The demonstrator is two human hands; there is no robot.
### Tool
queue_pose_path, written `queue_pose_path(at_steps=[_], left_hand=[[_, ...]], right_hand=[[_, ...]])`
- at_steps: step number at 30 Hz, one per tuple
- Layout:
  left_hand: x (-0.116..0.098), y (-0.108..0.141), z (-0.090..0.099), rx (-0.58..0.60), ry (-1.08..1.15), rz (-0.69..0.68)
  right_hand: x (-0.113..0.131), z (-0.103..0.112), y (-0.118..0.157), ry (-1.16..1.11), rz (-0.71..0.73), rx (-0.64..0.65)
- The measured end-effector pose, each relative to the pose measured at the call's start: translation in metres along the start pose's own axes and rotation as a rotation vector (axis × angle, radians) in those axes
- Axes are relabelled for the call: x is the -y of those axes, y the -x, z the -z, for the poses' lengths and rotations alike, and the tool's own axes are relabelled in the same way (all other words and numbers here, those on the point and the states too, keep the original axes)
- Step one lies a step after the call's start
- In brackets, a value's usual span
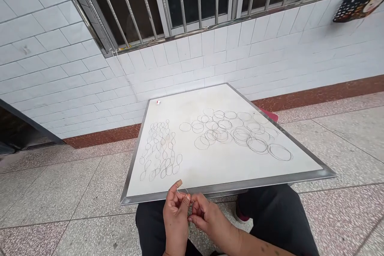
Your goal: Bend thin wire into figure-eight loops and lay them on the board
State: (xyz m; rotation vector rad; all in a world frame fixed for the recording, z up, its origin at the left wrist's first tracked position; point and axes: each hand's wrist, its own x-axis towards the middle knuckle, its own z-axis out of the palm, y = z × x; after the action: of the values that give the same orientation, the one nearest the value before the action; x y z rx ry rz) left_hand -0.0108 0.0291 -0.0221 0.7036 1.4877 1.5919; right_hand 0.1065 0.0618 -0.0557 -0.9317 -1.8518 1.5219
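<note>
Just in front of the table's near edge, a thin wire loop point(186, 190) is held between my two hands. My left hand point(176, 215) is closed, its thumb and fingers pinching the loop. What looks like a tan wrap covers the raised index fingertip. Pressed up beside it, my right hand point(210, 217) has its thumb and fingers closed at the loop's right end; the exact grip is partly hidden. Several thin wire figure-eights point(163, 168) lie in rows on the left of the white tabletop point(192, 168). Several round wire rings point(257, 145) overlap on its right side.
A grey metal rim point(234, 187) borders the table, which stands against a white tiled wall point(192, 58). A small red-and-white item point(158, 103) lies at the far left corner. A red object point(270, 115) shows behind the right edge. My knees are under the near edge.
</note>
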Motion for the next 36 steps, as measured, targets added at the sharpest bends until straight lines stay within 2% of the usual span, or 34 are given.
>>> queue_pose_path(at_steps=[9, 16, 21, 26, 31, 36], left_hand=[[-0.008, -0.001, 0.004, 0.071, -0.05, 0.001], [0.005, -0.01, 0.005, 0.103, -0.043, 0.009], [0.005, -0.013, 0.004, 0.053, 0.011, -0.049], [-0.001, -0.012, 0.005, 0.103, -0.031, -0.041], [-0.002, -0.013, 0.007, 0.113, -0.058, -0.051], [0.0, -0.016, 0.008, 0.097, 0.001, -0.026]], right_hand=[[-0.012, 0.002, 0.001, 0.179, 0.068, 0.037], [-0.036, 0.001, -0.002, 0.268, 0.087, 0.053], [-0.029, 0.003, -0.005, 0.262, 0.105, 0.021], [-0.024, 0.002, -0.003, 0.313, 0.12, 0.027], [-0.019, 0.005, -0.004, 0.215, 0.078, 0.02], [-0.008, 0.01, -0.005, -0.046, -0.048, -0.001]])
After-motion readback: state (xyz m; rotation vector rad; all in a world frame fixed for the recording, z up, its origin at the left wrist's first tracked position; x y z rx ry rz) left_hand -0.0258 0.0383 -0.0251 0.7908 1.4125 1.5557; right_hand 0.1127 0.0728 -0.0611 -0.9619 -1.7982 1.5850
